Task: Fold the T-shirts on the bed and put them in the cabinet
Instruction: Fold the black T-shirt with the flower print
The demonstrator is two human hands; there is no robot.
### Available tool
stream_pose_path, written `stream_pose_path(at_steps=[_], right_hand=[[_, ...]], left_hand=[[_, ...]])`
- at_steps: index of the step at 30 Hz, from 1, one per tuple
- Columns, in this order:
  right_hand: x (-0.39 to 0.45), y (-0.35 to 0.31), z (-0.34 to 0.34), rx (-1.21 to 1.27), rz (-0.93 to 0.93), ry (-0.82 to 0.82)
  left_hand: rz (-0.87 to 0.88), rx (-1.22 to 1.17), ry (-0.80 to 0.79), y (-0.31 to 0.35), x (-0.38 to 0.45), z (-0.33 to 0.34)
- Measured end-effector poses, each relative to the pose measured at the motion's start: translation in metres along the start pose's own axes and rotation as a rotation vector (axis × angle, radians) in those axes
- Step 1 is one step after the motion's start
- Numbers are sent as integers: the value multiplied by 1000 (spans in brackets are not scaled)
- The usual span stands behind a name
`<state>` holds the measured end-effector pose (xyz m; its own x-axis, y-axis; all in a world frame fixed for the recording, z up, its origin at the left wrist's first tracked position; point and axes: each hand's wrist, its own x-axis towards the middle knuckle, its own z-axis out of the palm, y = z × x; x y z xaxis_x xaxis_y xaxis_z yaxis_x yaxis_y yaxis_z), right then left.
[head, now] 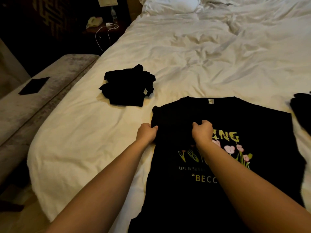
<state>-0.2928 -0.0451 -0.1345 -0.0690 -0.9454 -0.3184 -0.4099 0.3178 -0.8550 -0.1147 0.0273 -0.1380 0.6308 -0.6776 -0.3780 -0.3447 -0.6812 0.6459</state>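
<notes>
A white rumpled duvet point(193, 52) covers the bed, a pillow point(171, 5) at its far edge. A grey upholstered bench point(33, 101) runs along the bed's left edge. Beyond it, a dim nightstand point(104, 29) carries a telephone point(93, 21), a bottle point(114, 14) and a white charger cable point(102, 36).

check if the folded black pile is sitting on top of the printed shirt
No, the folded pile lies apart on the white sheet, to the left of and beyond the printed shirt that both hands grip.

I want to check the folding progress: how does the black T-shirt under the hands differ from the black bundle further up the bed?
The black printed T-shirt lies spread flat; the black folded bundle is compact. The T-shirt shows its print; the bundle shows none. Both hands grip the T-shirt; nothing touches the bundle. Both lie on the white bed sheet.
</notes>
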Motion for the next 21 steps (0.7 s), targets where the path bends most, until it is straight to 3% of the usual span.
stream_pose_path(at_steps=[4, 6, 8, 10, 11, 15, 21], right_hand=[[-2, 3, -7, -170, -148, 13], [-3, -1, -12, -214, -328, 92], [-1, -4, -12, -283, -582, 156], [-2, -1, -3, -456, -761, 27], [-2, 5, 5, -598, -802, -70], [3, 44, 15, -1037, -722, -289], [8, 43, 0, -1064, -707, -383]], left_hand=[[31, 87, 2, -1, 4, 6], [160, 173, 191, 1, 1, 9], [427, 294, 392, 6, -5, 17], [642, 478, 296, 8, -8, 30], [661, 573, 191, 4, -6, 36], [475, 732, -43, -13, 11, 42], [382, 877, -100, 9, 1, 41]])
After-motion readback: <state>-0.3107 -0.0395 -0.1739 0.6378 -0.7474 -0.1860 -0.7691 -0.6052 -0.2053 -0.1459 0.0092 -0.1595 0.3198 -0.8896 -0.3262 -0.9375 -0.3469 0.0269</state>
